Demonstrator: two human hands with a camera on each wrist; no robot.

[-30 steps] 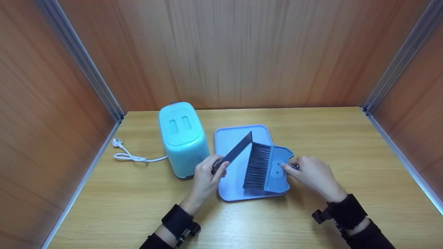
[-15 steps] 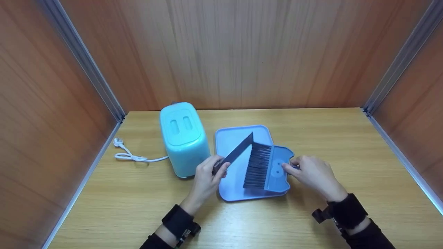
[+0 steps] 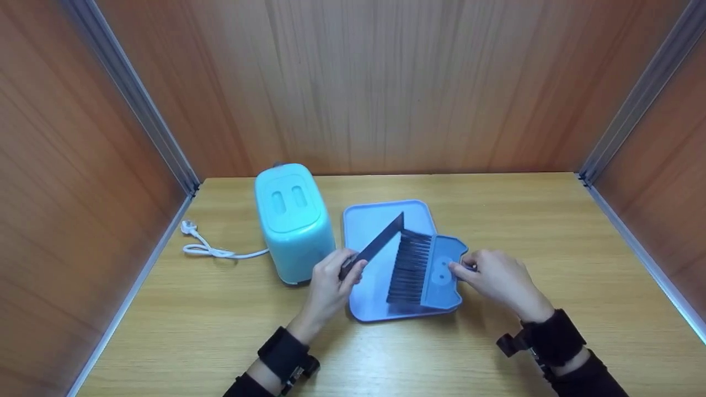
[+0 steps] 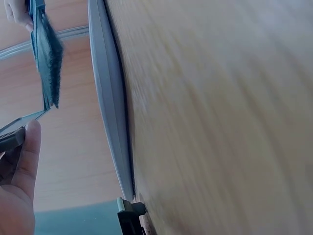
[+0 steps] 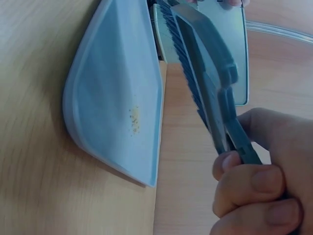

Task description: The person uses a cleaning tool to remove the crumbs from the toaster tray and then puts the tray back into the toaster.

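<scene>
My left hand (image 3: 330, 278) grips the dark end of a thin flat crumb tray (image 3: 380, 237), which stands almost edge-on and slants up to the right. In the right wrist view the crumb tray (image 5: 237, 54) shows a broad grey face. My right hand (image 3: 499, 278) pinches the short handle of a blue brush (image 3: 440, 273) with long dark bristles. The bristle tips come close to the crumb tray's far end; whether they touch is unclear. Both are held above a light blue serving tray (image 3: 364, 300), where yellowish crumbs (image 5: 134, 120) lie in the right wrist view.
A turquoise toaster (image 3: 295, 231) stands just left of the serving tray, its lid on top. Its white cord (image 3: 212, 252) lies looped on the wooden table (image 3: 165, 331), with a plug at the left. Wooden panels (image 3: 386, 88) enclose the back and sides.
Both hands stay almost in place. The brush has tilted slightly, its bristles dipping a little toward the near side.
</scene>
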